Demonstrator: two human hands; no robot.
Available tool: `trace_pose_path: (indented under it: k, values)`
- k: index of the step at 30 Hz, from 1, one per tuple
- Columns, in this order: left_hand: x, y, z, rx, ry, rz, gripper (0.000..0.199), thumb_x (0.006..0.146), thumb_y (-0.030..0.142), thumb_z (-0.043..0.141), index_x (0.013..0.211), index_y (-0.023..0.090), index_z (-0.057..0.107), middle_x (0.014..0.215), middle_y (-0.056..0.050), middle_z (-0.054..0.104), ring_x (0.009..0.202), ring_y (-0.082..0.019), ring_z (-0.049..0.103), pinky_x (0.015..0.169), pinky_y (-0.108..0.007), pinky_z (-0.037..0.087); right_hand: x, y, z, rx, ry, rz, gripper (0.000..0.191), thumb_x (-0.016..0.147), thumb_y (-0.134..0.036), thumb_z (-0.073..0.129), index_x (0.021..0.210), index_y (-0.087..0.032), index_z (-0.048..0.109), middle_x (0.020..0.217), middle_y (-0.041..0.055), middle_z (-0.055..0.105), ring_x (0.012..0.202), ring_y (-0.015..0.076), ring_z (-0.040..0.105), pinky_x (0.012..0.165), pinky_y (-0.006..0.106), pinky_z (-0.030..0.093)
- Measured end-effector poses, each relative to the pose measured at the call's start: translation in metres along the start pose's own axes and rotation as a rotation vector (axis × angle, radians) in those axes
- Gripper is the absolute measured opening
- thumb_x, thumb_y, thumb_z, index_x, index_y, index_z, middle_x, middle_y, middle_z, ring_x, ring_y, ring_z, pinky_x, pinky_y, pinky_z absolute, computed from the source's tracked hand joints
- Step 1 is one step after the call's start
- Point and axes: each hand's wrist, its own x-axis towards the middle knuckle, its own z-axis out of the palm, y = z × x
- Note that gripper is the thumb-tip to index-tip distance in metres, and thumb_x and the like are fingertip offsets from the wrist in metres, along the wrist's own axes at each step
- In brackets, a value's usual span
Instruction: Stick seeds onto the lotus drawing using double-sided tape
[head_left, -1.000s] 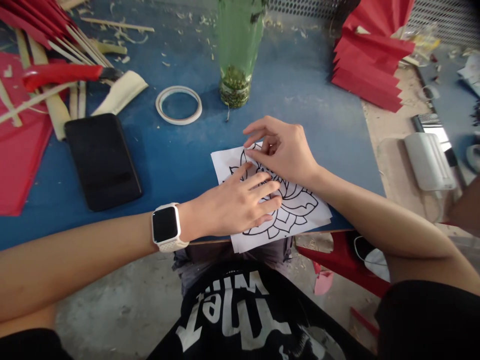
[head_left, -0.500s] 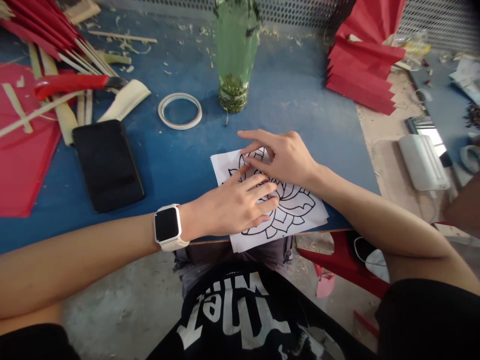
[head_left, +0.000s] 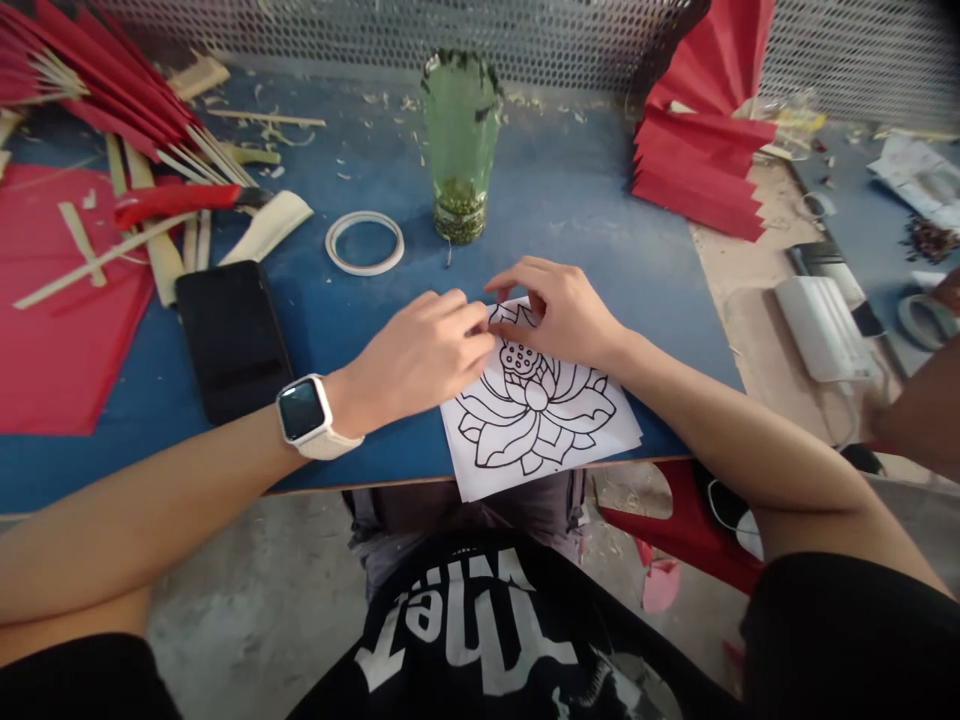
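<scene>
A sheet of white paper (head_left: pixel 540 440) printed with a black-outlined lotus flower lies on the blue table at its front edge, on top of at least one more sheet. My left hand (head_left: pixel 420 350), wearing a white smartwatch (head_left: pixel 304 410), is closed at the paper's upper left, fingers curled. My right hand (head_left: pixel 566 310) rests over the paper's top, thumb and fingers curled in a C shape. Their fingertips meet near the drawing's top left. Anything small pinched there is hidden.
Beyond the hands stand a green-tinted cup (head_left: pixel 463 150) and a white tape roll (head_left: pixel 365 243). To the left lie a black phone (head_left: pixel 234 340), a red-handled knife (head_left: pixel 180 203), bamboo strips and red paper (head_left: pixel 60 330). Folded red paper (head_left: pixel 701 160) and a white power adapter (head_left: pixel 817 325) are on the right.
My left hand has lifted off the drawing and moved up and left, its spread fingers now curled in by my right fingertips. More of the lotus shows. The view has shifted slightly.
</scene>
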Motion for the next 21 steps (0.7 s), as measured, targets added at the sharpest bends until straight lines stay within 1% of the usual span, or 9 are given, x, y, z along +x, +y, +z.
trace_pose_path:
  k: [3, 7, 10, 13, 14, 15, 17, 19, 21]
  values:
    - [-0.003, -0.011, -0.004, -0.03, -0.075, -0.062, 0.033, 0.131, 0.021, 0.064, 0.122, 0.014, 0.095, 0.127, -0.016, 0.087, 0.115, -0.033, 0.081, 0.099, -0.048, 0.071, 0.003, 0.002, -0.002, 0.025, -0.054, 0.054, 0.035, 0.1, -0.04, 0.092, 0.131, -0.024, 0.091, 0.134, 0.0104, 0.089, 0.103, 0.0275, 0.079, 0.096, 0.046, 0.064]
    - [-0.004, -0.01, -0.003, -0.071, -0.151, -0.107, 0.036, 0.132, 0.028, 0.063, 0.142, 0.008, 0.091, 0.14, -0.022, 0.083, 0.123, -0.036, 0.079, 0.113, -0.054, 0.072, 0.002, 0.0, -0.005, 0.042, -0.075, 0.067, 0.043, 0.098, -0.044, 0.097, 0.136, -0.026, 0.089, 0.137, 0.0101, 0.088, 0.109, 0.0294, 0.08, 0.098, 0.047, 0.065]
    - [-0.002, -0.004, 0.0, -0.016, -0.178, -0.131, 0.04, 0.131, 0.029, 0.06, 0.147, 0.006, 0.088, 0.14, -0.025, 0.08, 0.125, -0.041, 0.077, 0.109, -0.058, 0.072, -0.001, 0.003, -0.004, 0.072, -0.066, 0.074, 0.048, 0.093, -0.037, 0.1, 0.139, -0.028, 0.088, 0.138, 0.008, 0.089, 0.098, 0.0256, 0.081, 0.098, 0.048, 0.07]
    - [-0.002, 0.001, 0.007, 0.022, -0.157, -0.16, 0.046, 0.129, 0.026, 0.056, 0.16, 0.004, 0.082, 0.141, -0.025, 0.079, 0.128, -0.041, 0.076, 0.104, -0.055, 0.07, 0.004, 0.015, -0.002, 0.115, 0.046, 0.154, 0.064, 0.096, -0.038, 0.101, 0.157, -0.028, 0.082, 0.152, 0.0127, 0.086, 0.085, 0.0227, 0.08, 0.087, 0.05, 0.076]
    - [-0.003, 0.001, 0.009, 0.034, -0.153, -0.158, 0.05, 0.129, 0.026, 0.055, 0.165, 0.002, 0.08, 0.141, -0.026, 0.079, 0.127, -0.041, 0.076, 0.103, -0.055, 0.07, 0.011, 0.021, -0.001, 0.105, 0.123, 0.186, 0.069, 0.1, -0.04, 0.099, 0.164, -0.028, 0.077, 0.158, 0.0157, 0.085, 0.091, 0.0258, 0.084, 0.087, 0.052, 0.078]
    - [-0.003, 0.001, 0.01, 0.045, -0.155, -0.152, 0.053, 0.13, 0.027, 0.053, 0.169, -0.001, 0.076, 0.142, -0.027, 0.079, 0.127, -0.041, 0.075, 0.103, -0.054, 0.069, 0.021, 0.028, 0.0, 0.083, 0.197, 0.205, 0.074, 0.102, -0.042, 0.099, 0.17, -0.028, 0.073, 0.163, 0.0187, 0.083, 0.103, 0.0313, 0.088, 0.09, 0.054, 0.08]
    - [-0.004, 0.001, 0.013, 0.064, -0.169, -0.141, 0.059, 0.13, 0.028, 0.05, 0.174, -0.006, 0.071, 0.143, -0.03, 0.079, 0.127, -0.043, 0.074, 0.103, -0.056, 0.069, 0.048, 0.041, 0.002, 0.048, 0.261, 0.202, 0.089, 0.104, -0.045, 0.1, 0.183, -0.032, 0.062, 0.178, 0.0212, 0.076, 0.137, 0.0401, 0.087, 0.102, 0.059, 0.082]
    - [-0.005, 0.0, 0.013, 0.067, -0.183, -0.141, 0.062, 0.13, 0.028, 0.048, 0.175, -0.009, 0.069, 0.144, -0.031, 0.078, 0.128, -0.044, 0.073, 0.104, -0.057, 0.069, 0.083, 0.052, 0.007, -0.008, 0.239, 0.179, 0.102, 0.109, -0.051, 0.097, 0.196, -0.036, 0.047, 0.186, 0.0192, 0.072, 0.159, 0.0412, 0.078, 0.117, 0.063, 0.081]
    - [-0.004, -0.001, 0.011, 0.055, -0.19, -0.144, 0.062, 0.13, 0.029, 0.048, 0.175, -0.008, 0.069, 0.144, -0.031, 0.078, 0.129, -0.043, 0.072, 0.106, -0.056, 0.069, 0.116, 0.058, 0.014, -0.071, 0.17, 0.121, 0.102, 0.116, -0.052, 0.088, 0.202, -0.039, 0.034, 0.184, 0.0156, 0.074, 0.169, 0.0391, 0.073, 0.127, 0.067, 0.076]
